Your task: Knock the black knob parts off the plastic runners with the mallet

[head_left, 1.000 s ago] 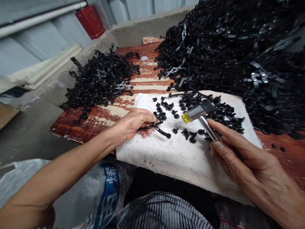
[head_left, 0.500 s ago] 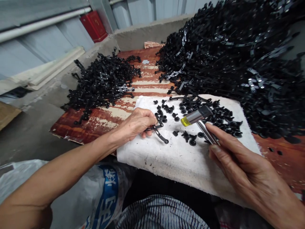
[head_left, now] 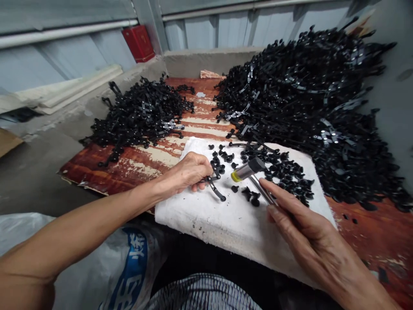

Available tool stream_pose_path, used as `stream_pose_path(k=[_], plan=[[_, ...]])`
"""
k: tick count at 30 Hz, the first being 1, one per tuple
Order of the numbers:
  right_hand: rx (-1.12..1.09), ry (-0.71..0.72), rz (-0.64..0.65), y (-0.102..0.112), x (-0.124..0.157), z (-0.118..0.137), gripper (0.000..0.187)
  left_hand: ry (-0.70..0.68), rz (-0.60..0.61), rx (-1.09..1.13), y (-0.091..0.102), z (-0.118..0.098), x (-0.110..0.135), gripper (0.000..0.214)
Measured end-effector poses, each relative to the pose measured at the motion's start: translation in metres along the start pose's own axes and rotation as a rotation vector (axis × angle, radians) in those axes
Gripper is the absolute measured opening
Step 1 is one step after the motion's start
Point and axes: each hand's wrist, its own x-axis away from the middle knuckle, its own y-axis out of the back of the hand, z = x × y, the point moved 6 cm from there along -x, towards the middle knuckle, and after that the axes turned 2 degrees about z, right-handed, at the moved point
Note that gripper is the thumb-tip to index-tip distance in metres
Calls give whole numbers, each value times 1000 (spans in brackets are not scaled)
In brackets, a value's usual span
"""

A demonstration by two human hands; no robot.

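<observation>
My left fingers (head_left: 204,163) pinch a black linkage (head_left: 215,188) near the white cloth (head_left: 196,211)'s left edge; my right fingers (head_left: 279,193) clasp a soft-faced mallet (head_left: 246,170).

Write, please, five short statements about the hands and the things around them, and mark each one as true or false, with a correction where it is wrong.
1. The right hand grips a hammer. True.
2. The hammer's head is black all over. False: one end is yellow, and the middle is metallic.
3. The left hand holds a black jointed part. True.
4. The two piles are equally big. False: the right pile is larger than the left pile.
5. Small black pieces lie on the white cloth. True.
</observation>
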Motion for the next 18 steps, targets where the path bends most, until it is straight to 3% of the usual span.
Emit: stream_pose_path(k=[5, 9, 11, 15, 18], plan=[[163, 141, -76, 0, -23, 19, 51, 32, -3, -6, 0, -4, 2, 15], [377, 176, 63, -10, -35, 16, 56, 28, 8, -15, 1, -6, 3, 14], [367, 203, 70, -9, -36, 20, 54, 14, 11, -15, 2, -6, 2, 14], [246, 209, -120, 7, -34, 33, 52, -19, 70, 24, 1, -1, 0, 14], [333, 196, -30, -1, -34, 31, 52, -4, 66, 22, 0, 1, -1, 15]])
